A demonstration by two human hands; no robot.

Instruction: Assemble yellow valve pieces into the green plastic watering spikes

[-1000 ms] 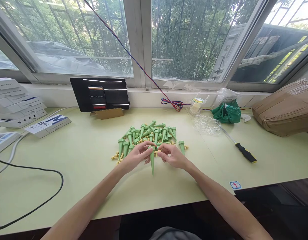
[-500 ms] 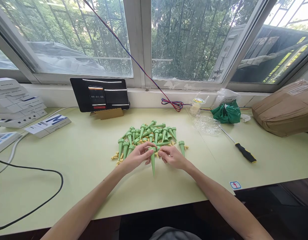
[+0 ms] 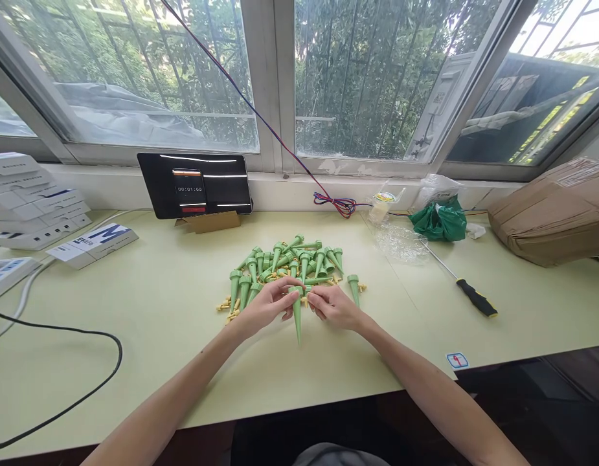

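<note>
Daylight pours through the barred windows onto a pale worktop, and right at its middle sits the action: a loose heap of green spikes, with small yellow fittings scattered at its edge. Just on the near side of that heap, one green spike is up in the grasp, its capped end at the fingers, its point aimed down and towards the person; whether the tip touches the surface, I can't tell. Left hand has it, thumb and fingers closed around the cap. And close beside, the right hand is pinched on a small yellow piece, mostly hidden by the fingertips. Looks like moulded plastic, so I'd judge the spike light, stiff and hard to damage by hand. Smooth sides, though, narrowing all the way: a grip on the taper could slide. The broad cap, apparently ridged, is surely the place to hold. That yellow piece? Tiny, probably rigid, strictly fingertip work by its outer end.
</note>
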